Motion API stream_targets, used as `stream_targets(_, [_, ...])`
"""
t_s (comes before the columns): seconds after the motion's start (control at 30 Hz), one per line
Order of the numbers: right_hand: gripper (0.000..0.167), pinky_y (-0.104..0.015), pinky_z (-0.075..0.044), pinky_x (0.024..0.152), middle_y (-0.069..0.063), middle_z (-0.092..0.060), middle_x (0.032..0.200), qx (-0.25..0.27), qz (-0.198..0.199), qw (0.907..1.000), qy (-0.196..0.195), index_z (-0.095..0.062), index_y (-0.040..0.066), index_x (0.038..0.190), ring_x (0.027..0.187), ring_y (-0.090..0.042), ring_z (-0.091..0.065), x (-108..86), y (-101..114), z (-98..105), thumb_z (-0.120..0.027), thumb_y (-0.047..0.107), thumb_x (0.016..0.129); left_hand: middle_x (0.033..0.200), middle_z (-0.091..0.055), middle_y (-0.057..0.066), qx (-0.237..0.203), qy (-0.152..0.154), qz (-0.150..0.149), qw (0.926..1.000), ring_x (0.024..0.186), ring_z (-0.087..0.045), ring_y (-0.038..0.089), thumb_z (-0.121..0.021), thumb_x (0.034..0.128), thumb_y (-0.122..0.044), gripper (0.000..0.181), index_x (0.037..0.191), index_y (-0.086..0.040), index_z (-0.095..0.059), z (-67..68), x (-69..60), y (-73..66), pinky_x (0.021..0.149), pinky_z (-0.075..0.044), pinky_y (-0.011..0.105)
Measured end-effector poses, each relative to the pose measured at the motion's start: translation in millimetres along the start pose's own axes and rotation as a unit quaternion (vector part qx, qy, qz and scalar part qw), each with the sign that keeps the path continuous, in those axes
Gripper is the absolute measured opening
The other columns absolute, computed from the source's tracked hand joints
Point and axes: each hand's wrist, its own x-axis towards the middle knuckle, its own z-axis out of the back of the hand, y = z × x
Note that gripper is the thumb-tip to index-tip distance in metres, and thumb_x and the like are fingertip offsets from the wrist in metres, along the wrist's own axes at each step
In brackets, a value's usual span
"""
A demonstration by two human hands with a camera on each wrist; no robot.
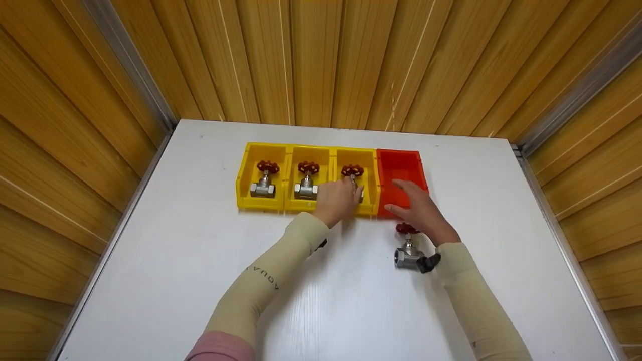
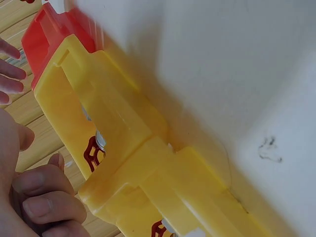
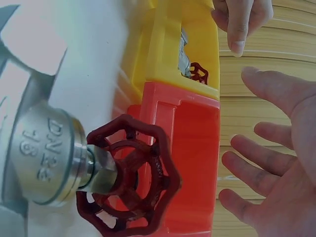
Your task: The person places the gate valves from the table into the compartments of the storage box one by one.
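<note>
Over the front of the third yellow bin [image 1: 372,201] is my left hand [image 1: 337,200], fingers loosely curled and holding nothing in the left wrist view. Behind it stands a gate valve with a red handwheel [image 1: 352,171], its body partly hidden by the hand. My right hand [image 1: 421,208] hovers above the red bin [image 1: 400,163], thumb and fingers spread in the right wrist view. Below that wrist, on the white table, another gate valve [image 1: 408,254] stands with its handwheel up; close up in the right wrist view, its handwheel [image 3: 170,185] is dark red.
Two more yellow bins to the left each contain an upright gate valve [image 1: 263,188], [image 1: 306,189] among the joined row. The white tabletop [image 1: 200,240] is bounded by wood-panelled walls [image 1: 311,60] and metal frame posts [image 1: 135,65].
</note>
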Motion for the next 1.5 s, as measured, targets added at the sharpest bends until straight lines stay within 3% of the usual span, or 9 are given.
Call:
stream_targets(0.43, [0.078,-0.055,-0.039,0.106,-0.005,-0.036,0.153,0.023,-0.015,0.9996,0.009,-0.033,0.022,0.149,0.141,-0.032,-0.033,-17.4,-15.2,0.8,-0.069,0.047,0.085,0.054,-0.037,-0.004,-0.014,0.034,0.004,0.9993,0.045,-0.04,0.013,-0.039,0.0993,-0.053,0.048,0.079,-0.014,-0.058,-0.9,1.0,-8.9,0.039,-0.028,0.028])
stream_targets(0.83, [0.07,-0.053,-0.04,0.106,-0.008,-0.039,0.151,0.023,0.025,0.9993,-0.019,-0.036,0.017,0.146,0.137,-0.033,-0.039,-34.5,-27.9,-5.1,-0.07,0.036,0.088,0.056,-0.044,-0.002,-0.026,0.06,0.007,0.9978,0.052,-0.05,0.017,-0.038,0.0993,-0.054,0.049,0.083,-0.013,-0.059,-1.2,2.7,-16.8,0.046,-0.036,0.029])
stream_targets(1.03, [0.071,-0.053,-0.037,0.108,-0.007,-0.04,0.15,0.024,0.01,0.9995,-0.02,-0.037,0.018,0.146,0.137,-0.032,-0.039,-42.5,-33.2,-8.9,-0.07,0.039,0.088,0.058,-0.049,-0.001,-0.029,0.06,0.008,0.9978,0.052,-0.052,0.017,-0.038,0.0991,-0.055,0.049,0.09,-0.013,-0.061,-2.6,3.1,-21.0,0.049,-0.041,0.03])
stream_targets(1.3, [0.07,-0.053,-0.037,0.107,-0.007,-0.044,0.147,0.026,0.003,0.9993,-0.026,-0.039,0.017,0.144,0.136,-0.031,-0.04,-53.2,-43.2,-16.7,-0.072,0.037,0.086,0.061,-0.05,-0.001,-0.016,0.048,0.0,0.9987,0.052,-0.051,0.016,-0.035,0.0999,-0.054,0.05,0.087,-0.013,-0.06,-5.0,3.5,-26.9,0.047,-0.04,0.03])
stream_targets(1.5, [0.087,-0.056,-0.035,0.108,-0.006,-0.042,0.148,0.03,0.009,0.9995,-0.004,-0.038,0.019,0.145,0.138,-0.03,-0.038,-61.5,-50.5,-19.8,-0.079,0.049,0.074,0.059,-0.05,-0.002,0.004,0.045,-0.002,0.999,0.051,-0.051,0.015,-0.033,0.1002,-0.055,0.051,0.086,-0.014,-0.06,-8.5,4.7,-28.8,0.045,-0.039,0.03])
